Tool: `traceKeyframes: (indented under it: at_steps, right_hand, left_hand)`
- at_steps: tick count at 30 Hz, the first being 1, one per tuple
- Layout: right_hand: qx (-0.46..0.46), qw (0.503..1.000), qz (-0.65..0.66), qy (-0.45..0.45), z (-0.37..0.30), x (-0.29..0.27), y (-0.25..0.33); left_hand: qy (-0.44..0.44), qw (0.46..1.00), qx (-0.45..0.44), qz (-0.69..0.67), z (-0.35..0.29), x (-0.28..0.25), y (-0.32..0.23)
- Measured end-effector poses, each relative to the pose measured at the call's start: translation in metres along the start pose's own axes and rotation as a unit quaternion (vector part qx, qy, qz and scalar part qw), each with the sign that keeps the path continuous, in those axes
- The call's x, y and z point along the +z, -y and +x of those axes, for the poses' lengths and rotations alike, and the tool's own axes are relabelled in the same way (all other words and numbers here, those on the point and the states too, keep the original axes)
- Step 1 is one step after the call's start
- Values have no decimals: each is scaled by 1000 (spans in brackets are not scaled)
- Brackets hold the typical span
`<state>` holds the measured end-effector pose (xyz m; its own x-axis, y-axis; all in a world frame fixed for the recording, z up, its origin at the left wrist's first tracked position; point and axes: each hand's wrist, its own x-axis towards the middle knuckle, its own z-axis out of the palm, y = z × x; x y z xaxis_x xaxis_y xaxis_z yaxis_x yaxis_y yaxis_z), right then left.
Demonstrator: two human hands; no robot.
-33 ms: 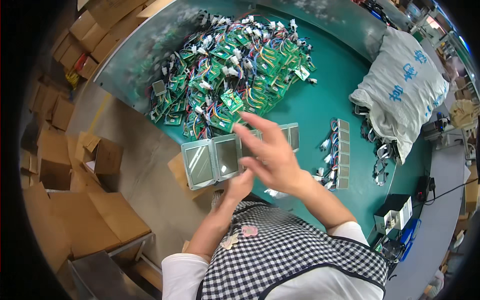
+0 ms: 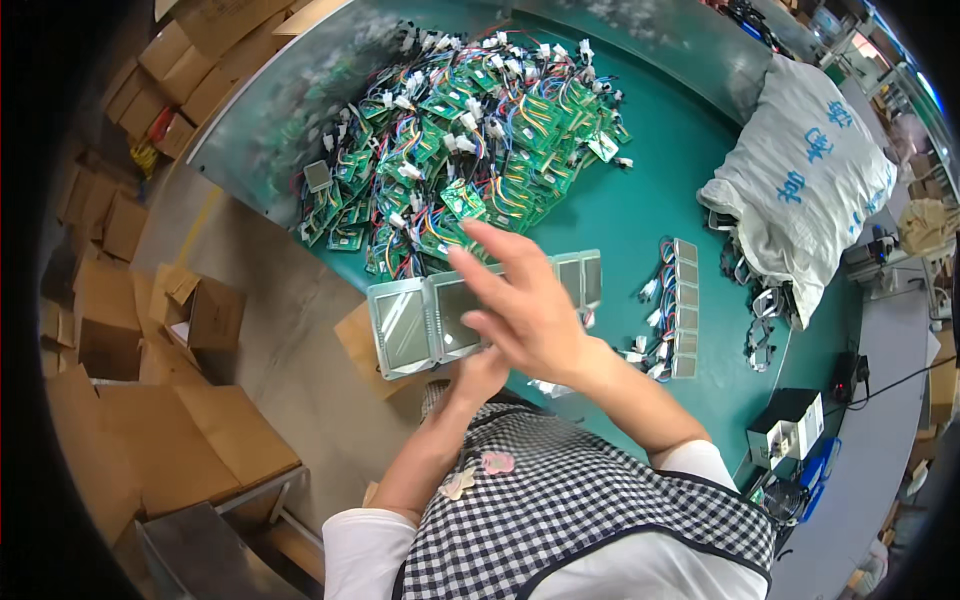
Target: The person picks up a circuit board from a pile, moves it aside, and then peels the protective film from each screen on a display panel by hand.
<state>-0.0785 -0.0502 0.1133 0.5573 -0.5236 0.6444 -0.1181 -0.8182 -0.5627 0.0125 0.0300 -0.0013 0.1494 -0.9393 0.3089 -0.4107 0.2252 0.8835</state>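
Observation:
My left hand [image 2: 482,372] grips a row of joined display modules [image 2: 404,330] from its near side, with the fingers hidden underneath. Each module has a grey rectangular screen in a pale frame, and the row is held tilted above the table's near edge. Over the middle of it hovers my right hand [image 2: 535,315], fingers spread, slightly blurred, covering some of the screens; I cannot tell whether it touches them. Just beyond lies a big heap of green circuit boards [image 2: 530,130] with coloured wires and white connectors.
On the green table [image 2: 640,210], a column of small screens [image 2: 686,310] with wires lies to the right. Farther right are a white woven sack [image 2: 800,170] and a black-and-white box [image 2: 787,428]. Cardboard boxes [image 2: 110,310] stand on the floor at left.
My right hand has shifted a little to the left across the display modules. The row in my left hand has moved very slightly to the right.

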Motion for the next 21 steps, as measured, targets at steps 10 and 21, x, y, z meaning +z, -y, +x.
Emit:
traceKeyframes:
  at_steps: [10, 21]
  right_hand:
    - [-29, 998, -45, -28, -14, 31, -9]
    - [89, 993, -41, -72, -12, 14, -9]
  left_hand:
    - [-12, 992, 40, 116, 4, 2, -2]
    - [-50, 950, -94, -292, 14, 7, -13]
